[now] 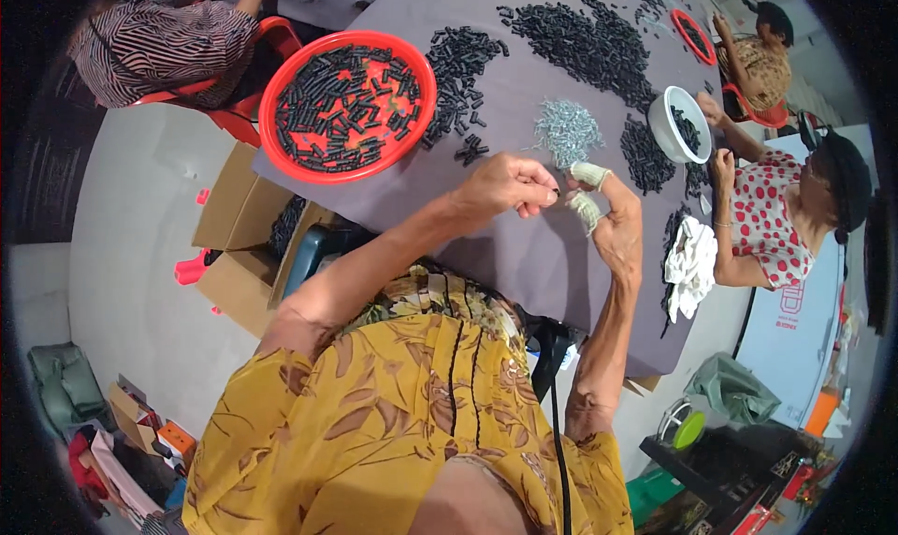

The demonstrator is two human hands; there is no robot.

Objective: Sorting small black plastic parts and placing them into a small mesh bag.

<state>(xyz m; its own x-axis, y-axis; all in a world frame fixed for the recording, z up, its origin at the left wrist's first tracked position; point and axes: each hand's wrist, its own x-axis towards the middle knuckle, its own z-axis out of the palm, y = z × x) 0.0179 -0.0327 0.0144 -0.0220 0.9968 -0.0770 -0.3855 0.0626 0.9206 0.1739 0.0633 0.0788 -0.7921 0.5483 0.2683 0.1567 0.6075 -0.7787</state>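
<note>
My left hand point(510, 185) is closed in a pinch, a tiny dark tip of a small black piece point(557, 193) showing at its fingertips. Just right of it, my right hand point(615, 224) has pale knitted covers on the thumb and a finger. Its fingers are bent toward the left hand, and whatever they grip is too small to make out. Directly beyond both hands lies a pile of small silvery metal pins or screws point(568, 131). A few short black tubular pieces point(471, 149) lie farther left on the grey-covered table point(505, 254).
A red basin point(271, 114) of black pieces stands at the left table edge, above an open cardboard box point(227, 194). Large black heaps point(585, 44) spread across the far table. To the right are a white bowl point(662, 128), a white cloth point(690, 266) and a co-worker point(762, 217).
</note>
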